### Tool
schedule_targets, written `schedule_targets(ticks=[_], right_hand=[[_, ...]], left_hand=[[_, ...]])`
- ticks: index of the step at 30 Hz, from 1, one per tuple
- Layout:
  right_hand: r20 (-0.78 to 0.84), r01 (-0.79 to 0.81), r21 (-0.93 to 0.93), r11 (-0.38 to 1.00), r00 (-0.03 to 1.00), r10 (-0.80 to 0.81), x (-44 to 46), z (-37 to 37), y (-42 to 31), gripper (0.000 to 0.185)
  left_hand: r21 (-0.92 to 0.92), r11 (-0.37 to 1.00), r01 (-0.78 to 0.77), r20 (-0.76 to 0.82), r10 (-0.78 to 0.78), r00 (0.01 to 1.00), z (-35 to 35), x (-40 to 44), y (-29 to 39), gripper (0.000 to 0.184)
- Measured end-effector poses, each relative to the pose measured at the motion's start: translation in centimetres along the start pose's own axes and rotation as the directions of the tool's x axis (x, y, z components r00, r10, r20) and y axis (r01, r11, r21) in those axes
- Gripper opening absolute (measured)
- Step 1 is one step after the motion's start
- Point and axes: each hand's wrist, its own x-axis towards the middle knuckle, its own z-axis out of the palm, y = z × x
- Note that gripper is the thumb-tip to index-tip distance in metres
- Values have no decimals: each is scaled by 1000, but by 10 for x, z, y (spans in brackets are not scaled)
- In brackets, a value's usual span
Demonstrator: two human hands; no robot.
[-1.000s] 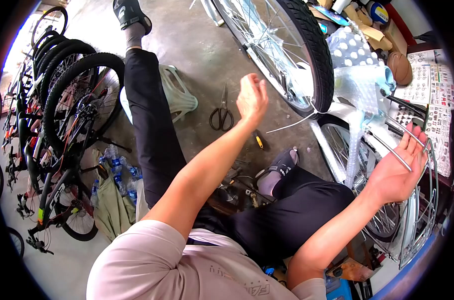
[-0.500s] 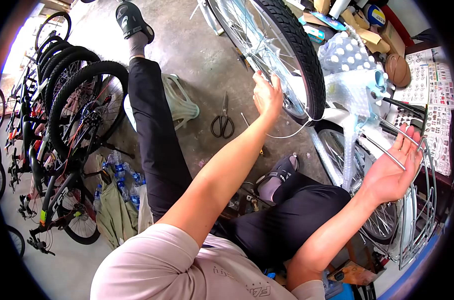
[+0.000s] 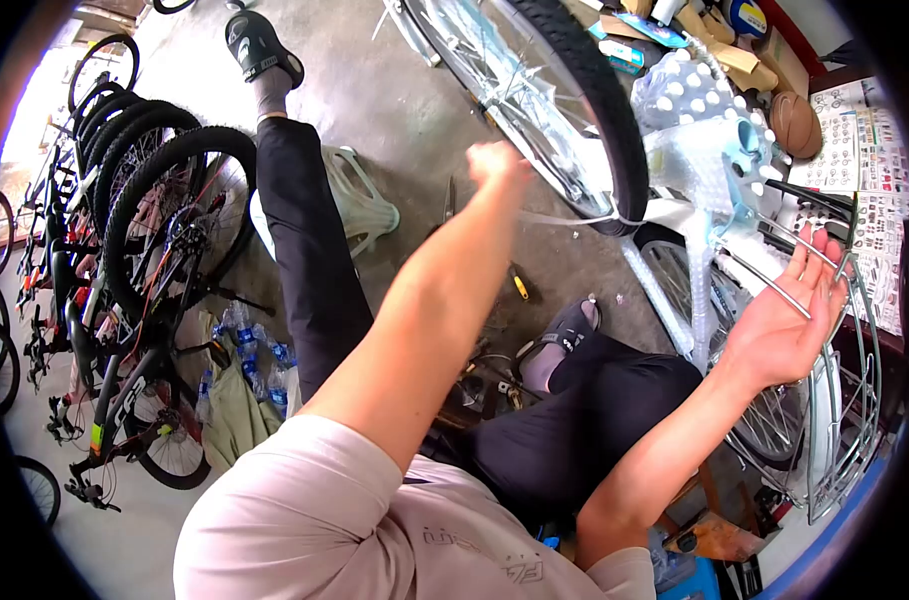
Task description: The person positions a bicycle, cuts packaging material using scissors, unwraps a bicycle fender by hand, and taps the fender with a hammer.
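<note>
My left hand (image 3: pixel 496 163), smeared by motion, is beside a bicycle wheel (image 3: pixel 629 150) with a black tyre; its fingers cannot be made out. A thin white strap (image 3: pixel 564 219) runs from the tyre's lower edge towards my left forearm. My right hand (image 3: pixel 792 315) lies palm up with fingers stretched out, against two thin metal rods (image 3: pixel 764 280) that cross the palm and fingers. Beside it is a wire basket (image 3: pixel 859 400). Bubble wrap (image 3: pixel 689 165) covers parts of the pale bicycle. Scissors (image 3: pixel 449 195) lie on the floor, mostly hidden behind my left arm.
Several black bicycles (image 3: pixel 124 330) stand in a row at left. A pale plastic stool (image 3: pixel 359 205) is beside my left leg. A yellow-handled tool (image 3: pixel 518 282) lies on the floor. A basketball (image 3: pixel 795 125), boxes and newspaper (image 3: pixel 844 150) are at the upper right.
My left hand has moved left, away from the wheel, and its forearm now covers most of the scissors. My right hand stays at the rods.
</note>
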Motion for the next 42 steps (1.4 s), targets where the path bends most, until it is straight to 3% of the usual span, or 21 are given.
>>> schedule_targets(ticks=[2, 4, 5, 7, 8, 9, 12, 15, 16, 18, 20, 22, 24, 25, 27, 29, 31, 33, 37, 39, 42], right_hand=[[0, -2, 34, 999, 1000, 2, -3, -5, -2, 45], [-16, -2, 60, 998, 1000, 3, -2, -3, 1, 45], [-18, -13, 45, 999, 1000, 14, -3, -7, 0, 45], [-3, -46, 50, 998, 999, 46, 1, -12, 1, 45], [-6, -44, 83, 996, 999, 45, 1, -14, 2, 44], [3, -54, 87, 995, 999, 54, 1, -15, 1, 44], [-3, -58, 57, 997, 998, 58, 0, -14, 0, 43], [-46, -55, 72, 996, 997, 58, 0, -10, 1, 44], [-14, -41, 88, 995, 999, 42, -1, -11, 2, 47], [-39, -37, 78, 996, 998, 40, -3, -6, 2, 48], [-41, -30, 85, 996, 999, 33, -4, -6, 3, 51], [-56, -15, 113, 994, 998, 21, -6, -4, 5, 53], [-93, -7, 110, 994, 996, 17, -8, 1, 5, 56], [-100, -8, 92, 996, 995, 18, -8, 4, 4, 58], [-98, -3, 63, 998, 995, 9, -8, 6, 4, 59], [-124, -17, 57, 998, 992, 24, -9, 10, 2, 59], [-88, -9, 48, 999, 996, 13, -7, 5, 4, 59], [-113, 4, 56, 998, 994, 2, -5, 4, 6, 55], [-145, -20, 114, 993, 989, 36, -2, 6, 2, 60], [-152, -13, 132, 991, 988, 33, -1, 7, 1, 59], [-177, -17, 126, 992, 983, 40, 0, 4, 0, 59]], left_hand=[[-49, 998, 42, -40, -44, 998, -32, 19, -11, 28], [185, 970, -158, 289, 100, 952, -45, 23, -25, 32], [194, 971, -142, 289, 82, 954, -46, 6, -31, 32], [8, 927, -375, 289, 357, 888, -33, -23, -35, 37], [79, 880, -469, 298, 428, 853, -32, -25, -37, 39], [117, 901, -417, 244, 381, 892, -35, -30, -37, 44], [-148, 989, -32, 255, 69, 965, -59, -16, -59, 51], [-186, 979, 79, 287, -23, 958, -111, -26, -48, 57], [-248, 968, 45, 214, 9, 977, -129, -42, -29, 59], [-400, 909, -119, 243, 230, 942, -170, -41, 1, 55], [-462, 849, -255, 334, 433, 837, -203, -41, 47, 55], [-373, 836, -403, 241, 506, 828, -202, -75, 114, 75], [-303, 764, -569, 288, 643, 710, -193, -96, 164, 94], [-306, 776, -552, 301, 629, 717, -186, -104, 185, 99], [-297, 825, -481, 235, 552, 800, -159, -119, 215, 87], [-240, 893, -380, 391, 448, 804, -144, -99, 238, 68], [-415, 864, -285, 517, 481, 708, -121, -93, 244, 45], [-415, 869, -271, 606, 486, 630, -117, -77, 257, 36], [-353, 891, -285, 513, 439, 738, -94, -95, 270, 24], [-262, 901, -345, 538, 433, 723, -98, -87, 279, 23], [-154, 893, -423, 371, 449, 812, -117, -83, 285, 21]])
